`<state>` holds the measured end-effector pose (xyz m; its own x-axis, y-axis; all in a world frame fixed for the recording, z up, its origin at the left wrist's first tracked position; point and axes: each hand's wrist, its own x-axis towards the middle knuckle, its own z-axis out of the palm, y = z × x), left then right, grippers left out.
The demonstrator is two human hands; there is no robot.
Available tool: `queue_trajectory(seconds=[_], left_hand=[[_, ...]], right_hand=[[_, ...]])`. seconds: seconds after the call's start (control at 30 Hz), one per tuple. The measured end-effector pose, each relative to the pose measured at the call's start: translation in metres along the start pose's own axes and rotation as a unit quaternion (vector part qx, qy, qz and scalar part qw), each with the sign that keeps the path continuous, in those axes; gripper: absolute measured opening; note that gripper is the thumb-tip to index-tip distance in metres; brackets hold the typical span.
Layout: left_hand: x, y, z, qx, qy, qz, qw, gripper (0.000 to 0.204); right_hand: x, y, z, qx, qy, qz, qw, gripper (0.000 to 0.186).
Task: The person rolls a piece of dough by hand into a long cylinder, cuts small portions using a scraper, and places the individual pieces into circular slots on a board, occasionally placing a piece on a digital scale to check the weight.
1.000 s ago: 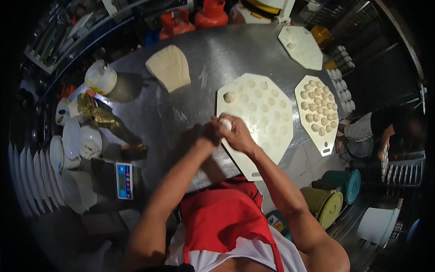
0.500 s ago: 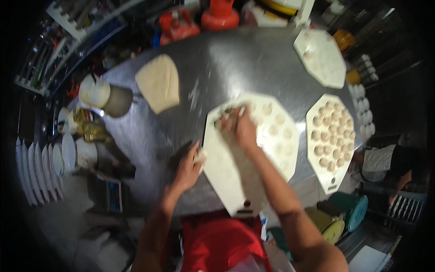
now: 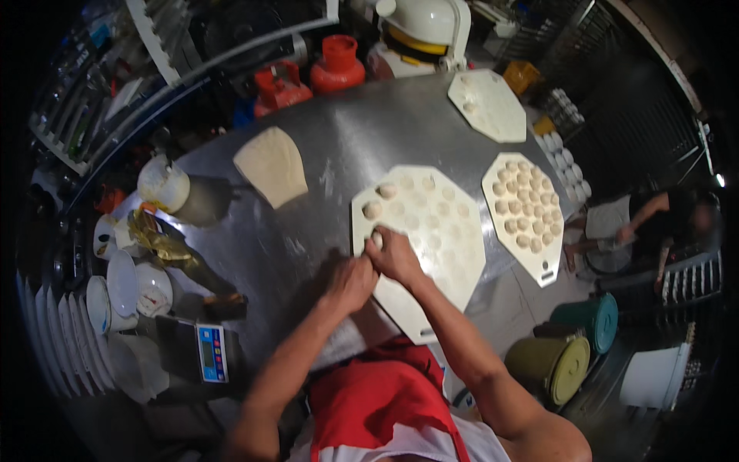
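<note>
My left hand (image 3: 350, 281) and my right hand (image 3: 392, 254) meet at the left edge of a white octagonal board (image 3: 454, 269). Their curled fingers close round a small piece of dough (image 3: 376, 240), partly hidden by them. Two dough balls (image 3: 372, 209) lie just above on the board, among faint round marks. To the right, a second board (image 3: 548, 266) carries several rows of dough balls. A large folded slab of dough (image 3: 269, 165) lies on the steel table (image 3: 323, 138) at upper left.
A third board (image 3: 489, 104) lies far right. Red cylinders (image 3: 336, 69) and a white machine (image 3: 416, 23) stand behind. Left are tubs (image 3: 162, 185), bowls (image 3: 123, 281) and a scale (image 3: 212, 354). Lidded bins (image 3: 570, 369) stand lower right; another person (image 3: 654, 231) sits at right.
A second dough ball now sits on the middle board. My right hand reached to the board's upper left half a second ago and has come back down to meet my left hand.
</note>
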<state>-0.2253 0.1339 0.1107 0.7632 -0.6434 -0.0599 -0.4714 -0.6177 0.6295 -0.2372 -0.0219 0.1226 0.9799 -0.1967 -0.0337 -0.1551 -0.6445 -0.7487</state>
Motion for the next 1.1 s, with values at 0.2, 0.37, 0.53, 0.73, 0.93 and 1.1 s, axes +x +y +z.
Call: queue_trajectory(seconds=[0.2,0.37,0.53,0.73,0.93,1.1], left_hand=[[0.03,-0.111,0.071,-0.039,0.039,0.041,0.998,0.023],[0.046,-0.037,0.05,-0.195,0.003,-0.215,0.957,0.03],[0.027,-0.037,0.04,-0.159,0.022,-0.148,0.976,0.052],[0.003,-0.053,0.04,-0.258,0.043,-0.19,0.946,0.06],[-0.007,-0.086,0.062,-0.34,-0.102,-0.121,0.927,0.027],[-0.006,-0.027,0.035,-0.135,0.017,0.045,0.99,0.03]], right_hand=[[-0.009,-0.018,0.0,0.161,-0.126,-0.102,0.974,0.029],[0.104,0.139,-0.03,0.013,0.083,-0.09,0.992,0.032],[0.153,0.154,-0.02,-0.126,0.053,-0.011,0.991,0.029],[0.039,0.046,-0.006,0.029,-0.149,0.006,0.988,0.039],[-0.003,0.029,-0.013,0.174,-0.052,-0.009,0.983,0.021],[-0.047,0.007,-0.011,0.107,-0.002,0.006,0.994,0.07]])
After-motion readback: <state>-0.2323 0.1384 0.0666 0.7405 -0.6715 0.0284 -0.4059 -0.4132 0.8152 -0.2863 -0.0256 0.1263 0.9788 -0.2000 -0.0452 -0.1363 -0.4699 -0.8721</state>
